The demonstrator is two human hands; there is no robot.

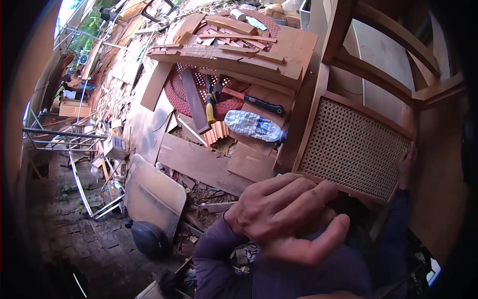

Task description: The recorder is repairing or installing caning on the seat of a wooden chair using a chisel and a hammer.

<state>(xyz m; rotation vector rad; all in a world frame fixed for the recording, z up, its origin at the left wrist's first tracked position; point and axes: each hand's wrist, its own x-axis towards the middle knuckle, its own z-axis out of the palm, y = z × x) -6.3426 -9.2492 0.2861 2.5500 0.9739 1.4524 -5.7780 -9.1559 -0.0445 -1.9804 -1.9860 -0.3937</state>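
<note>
Head view: the left hand (286, 217) is raised just below the cane panel (356, 147), its grip loosely curled with the thumb apart; nothing shows in it, but the palm side is hidden, so I cannot tell whether it holds anything. The right hand (406, 164) has its fingers against the panel's right edge; whether that grip clasps the edge or merely rests there cannot be told. The panel is set in a wooden frame (376, 74), whose bare rails extend above it. The frame should prove stiff, fairly heavy and awkward to balance; the woven cane looks light, springy and easily punctured, so the solid rails are the better hold. Left of the panel lie a crumpled plastic bottle (254, 125), a hammer (251, 101) and a yellow-handled tool (210, 109); above these, wood strips (239, 37) litter a wooden tabletop (294, 42). No writing shows on panel or frame; the bottle bears bluish markings, and a carton (115, 146) far left of the panel has print too small to read.
</note>
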